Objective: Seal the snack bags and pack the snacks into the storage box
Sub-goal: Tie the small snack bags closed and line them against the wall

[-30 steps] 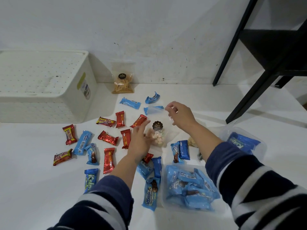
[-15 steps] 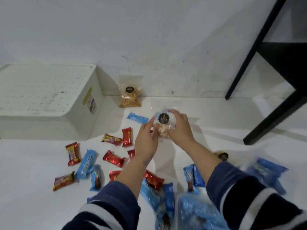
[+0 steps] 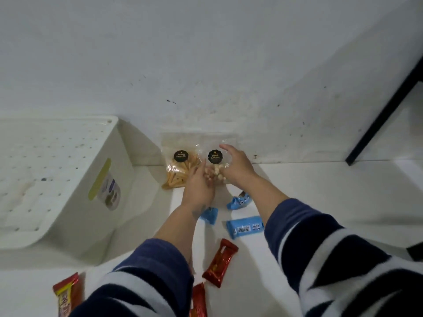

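Observation:
A clear bag of small round biscuits (image 3: 215,165) with a black round label stands against the wall, right beside a clear bag of yellow stick snacks (image 3: 178,172). My left hand (image 3: 199,186) touches the biscuit bag's lower left side. My right hand (image 3: 238,165) rests on its right side with the fingers spread. The white storage box (image 3: 75,175) with a perforated lid stands at the left by the wall.
Blue wrapped snacks (image 3: 246,226) and red wrapped bars (image 3: 219,263) lie on the white surface near my forearms. A red and yellow bar (image 3: 67,294) lies at the bottom left. A black frame leg (image 3: 380,120) slants down at the right.
Both hands carried the biscuit bag away from me to the wall and set it beside the stick snack bag. The view tilted up, so most wrapped snacks dropped out of sight.

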Demonstrator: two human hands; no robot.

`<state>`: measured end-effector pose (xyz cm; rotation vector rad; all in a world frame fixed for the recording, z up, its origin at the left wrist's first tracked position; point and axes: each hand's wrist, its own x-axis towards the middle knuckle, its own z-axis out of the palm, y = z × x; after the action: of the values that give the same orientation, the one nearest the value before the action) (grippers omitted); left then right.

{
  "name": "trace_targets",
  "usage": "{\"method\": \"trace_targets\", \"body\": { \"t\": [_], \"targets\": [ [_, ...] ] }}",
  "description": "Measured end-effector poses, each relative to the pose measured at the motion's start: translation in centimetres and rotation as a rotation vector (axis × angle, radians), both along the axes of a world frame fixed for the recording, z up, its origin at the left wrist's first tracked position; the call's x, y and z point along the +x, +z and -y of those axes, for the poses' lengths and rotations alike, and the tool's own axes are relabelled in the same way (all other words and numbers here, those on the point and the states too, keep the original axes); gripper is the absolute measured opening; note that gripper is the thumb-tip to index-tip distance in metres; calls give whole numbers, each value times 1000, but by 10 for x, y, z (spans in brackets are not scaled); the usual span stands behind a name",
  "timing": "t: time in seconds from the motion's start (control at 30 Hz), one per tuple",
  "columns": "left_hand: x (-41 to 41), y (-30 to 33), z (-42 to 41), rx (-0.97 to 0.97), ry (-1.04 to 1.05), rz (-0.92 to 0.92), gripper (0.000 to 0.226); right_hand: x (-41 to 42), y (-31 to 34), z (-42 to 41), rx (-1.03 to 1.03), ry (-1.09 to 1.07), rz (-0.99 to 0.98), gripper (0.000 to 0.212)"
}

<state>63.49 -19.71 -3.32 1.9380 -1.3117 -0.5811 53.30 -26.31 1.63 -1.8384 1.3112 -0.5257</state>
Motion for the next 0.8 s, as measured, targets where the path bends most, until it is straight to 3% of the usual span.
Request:
{"method": "trace_targets", "body": {
  "t": [0.1, 0.23, 0.53, 0.8],
  "targets": [
    [-1, 2, -2, 3, 17, -13, 63, -9, 3, 0, 18, 0, -27, 72],
    [-20, 22, -24, -39, 5, 20, 61, -39, 20, -15, 51, 37, -124, 61],
    [-133, 56, -111, 73, -187, -14, 46, -154, 95, -110, 148, 245, -469, 47],
    [-222, 62, -168, 221, -409, 12, 53, -272, 128, -168, 85, 153, -576, 44]
  ]
}}
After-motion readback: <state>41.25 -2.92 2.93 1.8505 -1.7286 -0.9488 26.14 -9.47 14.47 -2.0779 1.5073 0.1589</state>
